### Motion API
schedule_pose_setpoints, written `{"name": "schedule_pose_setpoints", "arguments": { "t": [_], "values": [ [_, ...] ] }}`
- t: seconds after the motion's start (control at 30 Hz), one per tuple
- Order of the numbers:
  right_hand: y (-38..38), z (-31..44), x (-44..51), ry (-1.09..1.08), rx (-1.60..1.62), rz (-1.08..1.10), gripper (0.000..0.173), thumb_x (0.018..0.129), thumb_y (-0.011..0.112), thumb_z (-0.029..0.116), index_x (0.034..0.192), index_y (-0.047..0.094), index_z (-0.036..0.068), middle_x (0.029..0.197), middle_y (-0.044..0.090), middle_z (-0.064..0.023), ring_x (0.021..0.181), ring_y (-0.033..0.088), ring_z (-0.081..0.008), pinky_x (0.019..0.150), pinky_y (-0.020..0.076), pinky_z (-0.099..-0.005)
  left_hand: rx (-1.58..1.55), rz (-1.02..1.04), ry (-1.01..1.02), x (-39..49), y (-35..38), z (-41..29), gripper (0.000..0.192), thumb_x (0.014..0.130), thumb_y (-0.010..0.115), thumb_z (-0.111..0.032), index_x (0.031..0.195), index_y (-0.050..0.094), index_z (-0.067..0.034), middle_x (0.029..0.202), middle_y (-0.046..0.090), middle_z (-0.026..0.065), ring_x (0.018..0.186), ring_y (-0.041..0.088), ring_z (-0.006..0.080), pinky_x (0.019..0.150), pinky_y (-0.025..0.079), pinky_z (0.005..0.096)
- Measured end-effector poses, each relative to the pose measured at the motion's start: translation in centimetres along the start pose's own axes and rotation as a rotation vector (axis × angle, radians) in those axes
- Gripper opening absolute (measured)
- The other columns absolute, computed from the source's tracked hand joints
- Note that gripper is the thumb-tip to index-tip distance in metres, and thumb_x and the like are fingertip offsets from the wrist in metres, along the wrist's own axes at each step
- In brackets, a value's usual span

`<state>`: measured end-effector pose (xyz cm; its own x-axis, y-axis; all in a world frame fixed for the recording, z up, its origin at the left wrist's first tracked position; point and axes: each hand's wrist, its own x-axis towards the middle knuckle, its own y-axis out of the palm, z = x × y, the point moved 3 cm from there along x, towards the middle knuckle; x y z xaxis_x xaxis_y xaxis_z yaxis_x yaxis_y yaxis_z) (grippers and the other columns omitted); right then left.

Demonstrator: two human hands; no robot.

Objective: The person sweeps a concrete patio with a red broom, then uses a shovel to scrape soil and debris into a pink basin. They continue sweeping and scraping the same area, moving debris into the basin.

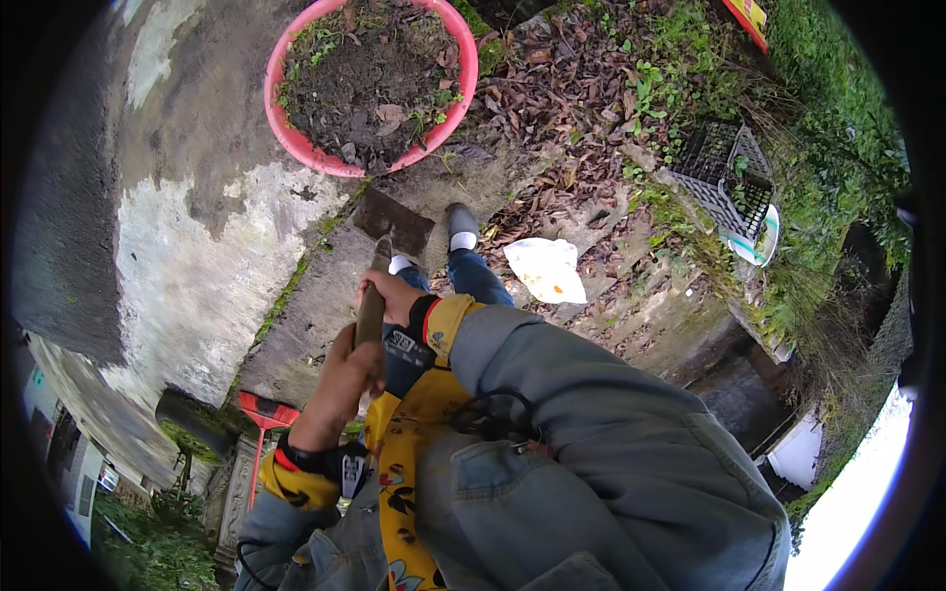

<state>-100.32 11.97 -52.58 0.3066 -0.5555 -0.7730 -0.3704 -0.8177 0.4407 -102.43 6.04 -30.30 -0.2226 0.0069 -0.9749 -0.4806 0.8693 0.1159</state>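
Observation:
Both of my hands grip the wooden handle (pixel 372 303) of a long-handled digging tool, a spade or a hoe. My right hand (pixel 394 294) holds it lower down, closer to the blade. Higher up the handle, nearer my body, is my left hand (pixel 332 388). The broad, squarish metal blade (pixel 392 224) is at the ground just in front of my feet and looks dirt-stained. Beyond it stands a round pink tub (pixel 276 118) filled with dark soil (pixel 362 96), dead leaves and small green weeds. A gap separates blade and tub.
Right of my feet lies a white plastic bag (pixel 547 270) on leaf-strewn concrete. Further right are a black plastic crate (pixel 713 185) and a white-and-green basin (pixel 765 236) beside vegetation. A red broom (pixel 267 411) is at my left. Brown leaves (pixel 554 89) cover ground beside the tub.

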Motion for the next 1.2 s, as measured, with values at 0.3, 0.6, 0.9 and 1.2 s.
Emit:
{"name": "schedule_pose_setpoints", "arguments": {
  "t": [0.3, 0.6, 0.9, 1.2],
  "values": [
    [-2.5, 14.7, -3.0, -0.827, -1.228, 0.262, 0.020, 0.087, 0.050, 0.020, 0.085, 0.061, 0.003, 0.077, 0.062, -0.0075, 0.070, 0.058, -0.0167, 0.069, 0.0475, -0.0301, -0.041, 0.091, -0.004, 9.0, 8.7, -7.7, 0.012, 0.083, 0.055, -0.018, 0.083, 0.051, -0.007, 0.067, 0.048, 0.0019, 0.053, 0.048, 0.0111, 0.042, 0.034, 0.0250],
    [-7.5, 18.9, -5.3, -0.286, 0.077, 0.074, 0.019, 0.089, 0.049, 0.017, 0.072, 0.050, 0.006, 0.064, 0.056, -0.0057, 0.056, 0.055, -0.0190, 0.054, 0.0491, -0.0329, 0.004, 0.284, -0.015, 9.5, 13.0, -5.2, 0.016, 0.086, 0.053, -0.014, 0.091, 0.040, -0.007, 0.068, 0.044, 0.0010, 0.049, 0.045, 0.0108, 0.039, 0.033, 0.0244],
    [-6.1, 8.9, -1.2, -0.358, 0.181, 0.015, 0.017, 0.083, 0.056, 0.014, 0.071, 0.049, 0.006, 0.063, 0.052, -0.0081, 0.054, 0.055, -0.0224, 0.051, 0.0483, -0.0366, 0.318, 0.244, 0.062, 7.0, 3.7, 1.2, 0.059, 0.084, 0.049, -0.007, 0.138, 0.026, -0.007, 0.068, 0.048, 0.0050, 0.052, 0.048, 0.0140, 0.043, 0.040, 0.0284],
    [-5.7, 0.8, 13.0, -0.380, -0.018, -0.268, 0.015, 0.086, 0.059, 0.013, 0.079, 0.052, 0.002, 0.069, 0.056, -0.0092, 0.060, 0.057, -0.0225, 0.056, 0.0501, -0.0392, 0.122, 0.018, -0.017, 14.9, -14.0, 11.6, 0.057, 0.088, 0.057, -0.007, 0.141, 0.035, -0.012, 0.063, 0.048, -0.0023, 0.043, 0.039, 0.0052, 0.037, 0.030, 0.0214]
  ]
}}
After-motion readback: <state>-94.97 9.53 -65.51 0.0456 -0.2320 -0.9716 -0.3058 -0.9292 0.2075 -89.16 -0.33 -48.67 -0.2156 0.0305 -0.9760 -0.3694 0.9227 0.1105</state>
